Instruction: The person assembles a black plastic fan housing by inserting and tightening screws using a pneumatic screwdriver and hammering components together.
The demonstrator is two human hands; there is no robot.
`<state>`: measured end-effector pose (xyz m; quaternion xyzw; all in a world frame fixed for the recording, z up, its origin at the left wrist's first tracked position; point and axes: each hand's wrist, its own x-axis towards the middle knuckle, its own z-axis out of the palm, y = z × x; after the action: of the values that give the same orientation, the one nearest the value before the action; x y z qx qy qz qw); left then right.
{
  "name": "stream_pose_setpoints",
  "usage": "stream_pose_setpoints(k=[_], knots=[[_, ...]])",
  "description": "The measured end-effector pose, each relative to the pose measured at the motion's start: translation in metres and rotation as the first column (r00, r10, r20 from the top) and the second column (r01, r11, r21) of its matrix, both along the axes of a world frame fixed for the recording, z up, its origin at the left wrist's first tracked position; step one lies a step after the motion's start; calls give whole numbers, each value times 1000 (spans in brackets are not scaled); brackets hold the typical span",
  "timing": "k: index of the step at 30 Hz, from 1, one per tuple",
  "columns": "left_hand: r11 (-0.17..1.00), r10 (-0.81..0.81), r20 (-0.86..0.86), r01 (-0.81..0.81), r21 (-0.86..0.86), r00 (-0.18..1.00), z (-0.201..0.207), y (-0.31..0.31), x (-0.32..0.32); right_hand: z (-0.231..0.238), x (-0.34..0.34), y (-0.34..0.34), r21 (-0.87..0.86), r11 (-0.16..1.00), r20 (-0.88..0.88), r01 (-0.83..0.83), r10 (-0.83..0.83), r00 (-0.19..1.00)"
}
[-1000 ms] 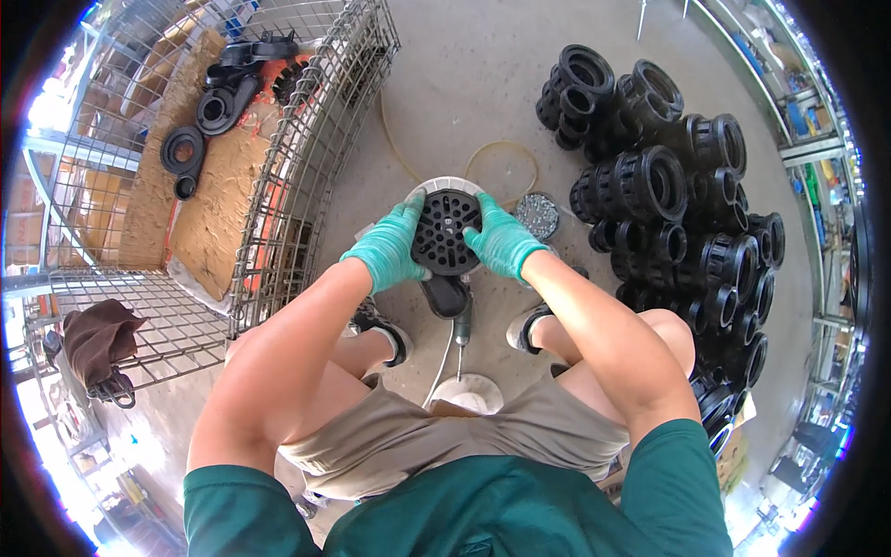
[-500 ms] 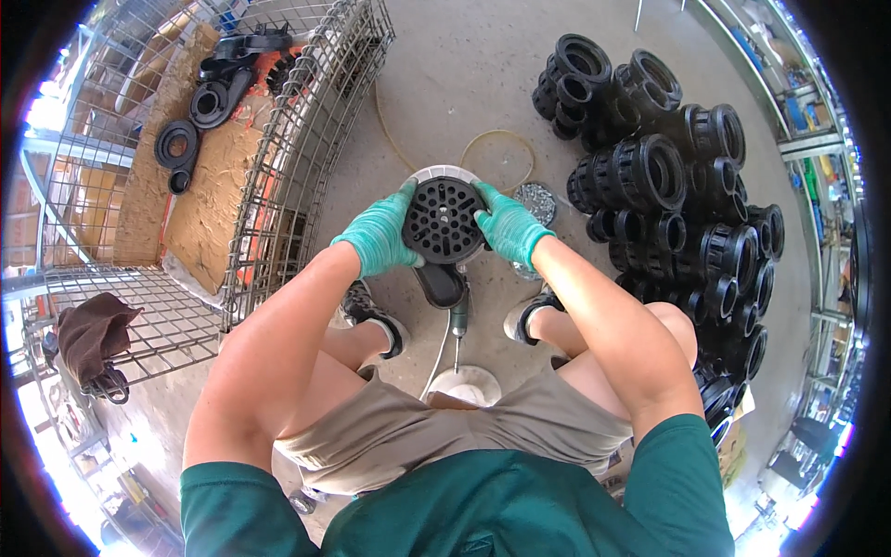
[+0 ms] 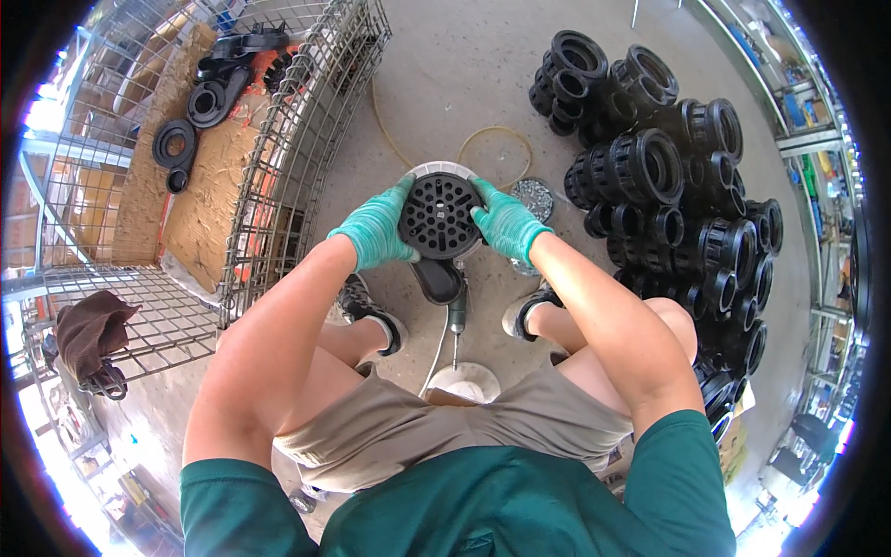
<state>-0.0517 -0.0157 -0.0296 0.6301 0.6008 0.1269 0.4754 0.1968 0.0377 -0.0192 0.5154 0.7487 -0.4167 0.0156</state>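
Between my two hands is a black plastic drain fitting (image 3: pixel 440 215) with a round slotted grate on top and a stub pointing toward me. My left hand (image 3: pixel 376 227), in a green glove, is closed on its left rim. On the right rim my right hand (image 3: pixel 509 226), gloved alike, has its thumb near the grate's edge. The fitting sits over a white round base (image 3: pixel 440 169), mostly hidden beneath it. Just nearer me, a dark green power screwdriver (image 3: pixel 457 317) with a long bit lies by a pale round disc (image 3: pixel 467 380).
Black pipe fittings (image 3: pixel 664 170) are stacked on the right. At left stands a wire cage (image 3: pixel 306 139) with cardboard and several black fittings (image 3: pixel 174 146). A dish of small screws (image 3: pixel 533 202) is beyond my right hand; a thin hose (image 3: pixel 497 132) curls on the floor. A brown cloth (image 3: pixel 96 332) hangs at left.
The fitting and both hands stay almost in place, with only a very slight shift of the whole view. Both hands keep their hold.
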Motion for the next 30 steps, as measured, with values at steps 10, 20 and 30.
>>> stream_pose_setpoints(k=[10, 20, 30], knots=[[998, -46, -172, 51, 24, 984, 32, -1, 3, 3, -3, 1, -41, 999, 14, -2, 3, 1000], [982, -99, -436, 160, 105, 894, 100, 13, 8, -13, 16, 2, -71, 982, -213, 175, -186, 959], [943, -105, -462, 236, 235, 880, 132, 27, -6, 32, 17, -29, 5, 998, -246, -64, 63, 967]])
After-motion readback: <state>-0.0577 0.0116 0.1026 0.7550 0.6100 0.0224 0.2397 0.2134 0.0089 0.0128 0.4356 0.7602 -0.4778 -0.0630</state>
